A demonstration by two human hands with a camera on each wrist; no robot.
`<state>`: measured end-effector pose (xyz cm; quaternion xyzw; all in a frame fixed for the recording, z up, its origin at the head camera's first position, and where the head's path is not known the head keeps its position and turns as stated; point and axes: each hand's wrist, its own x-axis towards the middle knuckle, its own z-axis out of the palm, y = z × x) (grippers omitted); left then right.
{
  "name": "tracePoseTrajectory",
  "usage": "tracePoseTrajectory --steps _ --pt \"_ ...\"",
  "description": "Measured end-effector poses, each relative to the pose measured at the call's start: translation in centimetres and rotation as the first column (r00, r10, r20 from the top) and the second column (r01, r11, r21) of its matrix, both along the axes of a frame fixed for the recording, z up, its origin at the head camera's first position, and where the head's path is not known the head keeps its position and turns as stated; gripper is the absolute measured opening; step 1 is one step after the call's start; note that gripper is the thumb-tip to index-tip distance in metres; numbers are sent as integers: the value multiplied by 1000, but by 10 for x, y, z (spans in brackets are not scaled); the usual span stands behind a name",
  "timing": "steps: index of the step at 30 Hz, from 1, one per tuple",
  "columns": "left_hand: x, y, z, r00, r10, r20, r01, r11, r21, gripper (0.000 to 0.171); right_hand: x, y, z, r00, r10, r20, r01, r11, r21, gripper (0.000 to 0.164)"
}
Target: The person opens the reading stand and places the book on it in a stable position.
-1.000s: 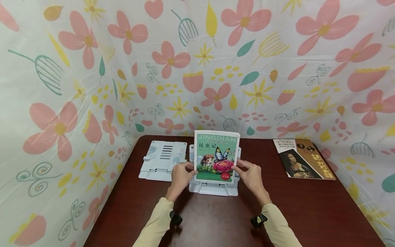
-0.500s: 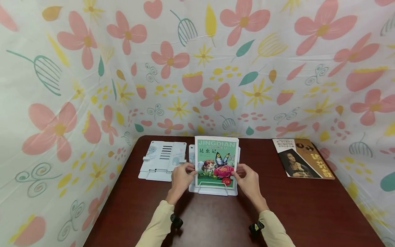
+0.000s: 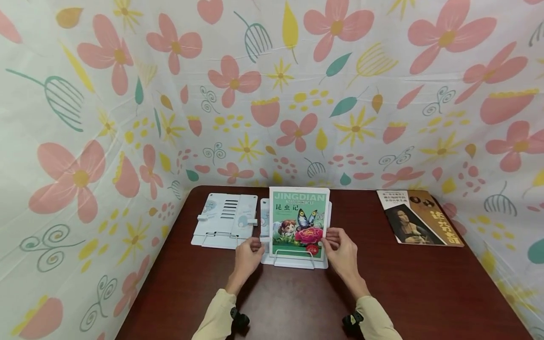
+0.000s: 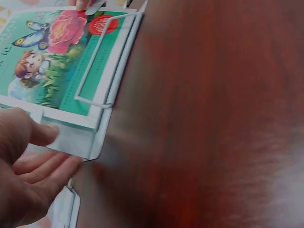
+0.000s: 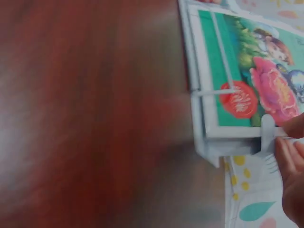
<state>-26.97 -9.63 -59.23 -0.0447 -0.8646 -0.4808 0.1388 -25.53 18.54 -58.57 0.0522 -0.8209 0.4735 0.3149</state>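
A green-covered children's book (image 3: 297,222) with a girl, butterfly and pink flower leans upright on a white book stand (image 3: 265,259). The stand's wire holder (image 4: 90,66) crosses in front of the book's lower cover. At the stand's left edge is my left hand (image 3: 248,255), its thumb over the plate and its fingers below, gripping the edge. My right hand (image 3: 342,248) is at the book's right edge. There, in the right wrist view, thumb and fingers pinch a white side clip (image 5: 268,130) of the stand, which overlaps the cover's edge.
A second white book stand (image 3: 227,217) lies folded flat to the left. Another book (image 3: 418,219) with a portrait painting on its cover lies at the table's back right. Behind the brown table (image 3: 293,302) hangs a flower-patterned cloth (image 3: 374,156).
The book has come down behind the wire holder onto the stand. My left hand has let go of the book and moved down to the stand's edge; the right hand stays at the right side.
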Motion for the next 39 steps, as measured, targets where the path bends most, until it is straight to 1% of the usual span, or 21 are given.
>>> tracePoseTrajectory --steps 2,3,5,6,8,10,12,14,16,19,22,24,28,32,35,39 --pt "5 0 -3 999 -8 33 9 1000 -28 19 7 0 -5 999 -17 -31 18 999 28 35" --pt "7 0 -4 999 -14 47 16 999 -34 19 12 -1 -8 999 -40 -37 41 998 38 36" --pt "12 1 -4 997 -24 73 26 999 -28 21 23 -5 -14 995 -97 -7 97 993 61 42" --pt "14 1 -3 997 -24 80 26 999 -25 23 29 -8 -16 993 -114 31 111 991 78 45" --pt "16 2 -3 996 -17 92 19 1000 -20 25 37 -13 -17 983 -105 148 91 991 101 48" --pt "18 2 -1 995 -11 96 13 1000 -21 26 42 -18 -16 961 -67 269 38 993 112 50" --pt "18 3 -1 995 -10 96 13 999 -31 27 44 -20 -14 937 -30 349 -8 994 108 50" --pt "18 5 -1 994 -10 109 14 999 -37 28 44 -20 -12 920 -25 390 -14 995 97 50" --pt "16 8 -2 993 -20 119 25 999 -41 28 44 -19 -10 914 -34 404 -1 996 87 49" --pt "12 14 -3 991 -41 128 47 998 -39 29 42 -13 -9 907 -50 419 10 995 99 48" --pt "8 21 -3 988 -89 125 94 995 -37 33 40 -7 -8 896 -59 439 17 995 100 49" --pt "6 26 -3 984 -115 140 122 992 -45 37 38 -2 -7 891 -66 450 21 994 105 49" --pt "0 39 -4 977 -149 156 161 984 -71 44 34 9 -3 879 -92 468 18 987 159 50" --pt "-8 53 -4 968 -196 158 206 977 -48 46 29 21 1 871 -120 476 14 976 219 50" --pt "-14 65 -6 963 -217 163 227 973 -46 48 23 31 2 862 -128 490 15 974 228 51" --pt "-22 81 -8 963 -229 142 243 966 -93 54 15 45 2 840 -134 526 18 975 221 54"
